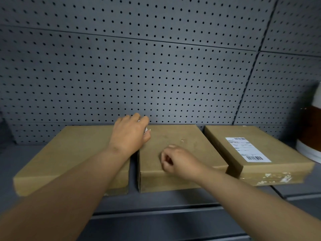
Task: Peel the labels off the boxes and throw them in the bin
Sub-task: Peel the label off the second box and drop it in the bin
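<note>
**Three cardboard boxes on a grey shelf**

The left flat brown cardboard box (73,153) lay bare-topped. The left hand (130,134) curled around a small white scrap (145,129), probably a peeled label. The right hand (178,162) rested loosely curled and empty on the middle brown box (182,136). The right brown box (257,153) carried a white printed label (247,149).

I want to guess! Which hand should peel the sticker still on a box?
Probably the right hand: it is nearer the label on the right box, and seems free. The left hand holds something white.
</note>
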Action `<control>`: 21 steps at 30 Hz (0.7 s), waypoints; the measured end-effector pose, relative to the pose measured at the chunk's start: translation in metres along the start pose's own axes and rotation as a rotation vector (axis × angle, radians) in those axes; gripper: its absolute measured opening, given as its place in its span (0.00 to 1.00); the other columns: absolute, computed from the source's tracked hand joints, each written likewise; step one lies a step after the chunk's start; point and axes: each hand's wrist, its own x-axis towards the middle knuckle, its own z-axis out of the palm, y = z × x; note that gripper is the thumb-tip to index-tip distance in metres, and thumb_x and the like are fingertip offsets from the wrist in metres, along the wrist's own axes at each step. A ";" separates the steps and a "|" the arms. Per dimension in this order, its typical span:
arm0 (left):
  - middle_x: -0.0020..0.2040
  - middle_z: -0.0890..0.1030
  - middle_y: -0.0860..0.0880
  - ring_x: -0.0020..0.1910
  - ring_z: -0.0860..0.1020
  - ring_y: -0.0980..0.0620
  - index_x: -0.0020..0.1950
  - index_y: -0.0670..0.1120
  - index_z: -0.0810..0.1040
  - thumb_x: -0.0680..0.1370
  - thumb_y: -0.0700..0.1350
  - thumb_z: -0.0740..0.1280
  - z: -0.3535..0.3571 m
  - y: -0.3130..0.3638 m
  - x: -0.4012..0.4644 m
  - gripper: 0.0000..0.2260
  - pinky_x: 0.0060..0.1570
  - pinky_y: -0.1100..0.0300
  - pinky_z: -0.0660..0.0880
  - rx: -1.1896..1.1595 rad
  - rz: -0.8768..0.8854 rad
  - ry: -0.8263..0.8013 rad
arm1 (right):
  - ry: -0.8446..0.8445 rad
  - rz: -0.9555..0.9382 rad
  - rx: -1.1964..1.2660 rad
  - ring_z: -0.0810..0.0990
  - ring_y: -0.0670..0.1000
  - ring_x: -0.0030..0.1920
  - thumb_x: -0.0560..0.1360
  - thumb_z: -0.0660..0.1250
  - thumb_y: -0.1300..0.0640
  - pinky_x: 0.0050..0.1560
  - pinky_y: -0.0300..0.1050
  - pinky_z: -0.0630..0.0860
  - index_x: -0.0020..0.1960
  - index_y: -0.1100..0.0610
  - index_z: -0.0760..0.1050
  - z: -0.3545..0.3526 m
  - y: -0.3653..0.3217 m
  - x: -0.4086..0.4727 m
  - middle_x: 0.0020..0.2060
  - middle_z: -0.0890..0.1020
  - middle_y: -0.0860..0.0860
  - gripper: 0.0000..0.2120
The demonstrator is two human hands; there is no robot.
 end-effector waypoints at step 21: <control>0.49 0.77 0.48 0.46 0.76 0.45 0.51 0.47 0.73 0.76 0.53 0.60 0.013 -0.012 -0.002 0.11 0.47 0.53 0.70 0.006 0.010 -0.049 | 0.043 0.506 -0.169 0.79 0.60 0.51 0.76 0.58 0.60 0.45 0.45 0.71 0.47 0.63 0.77 -0.020 0.039 0.042 0.51 0.81 0.62 0.11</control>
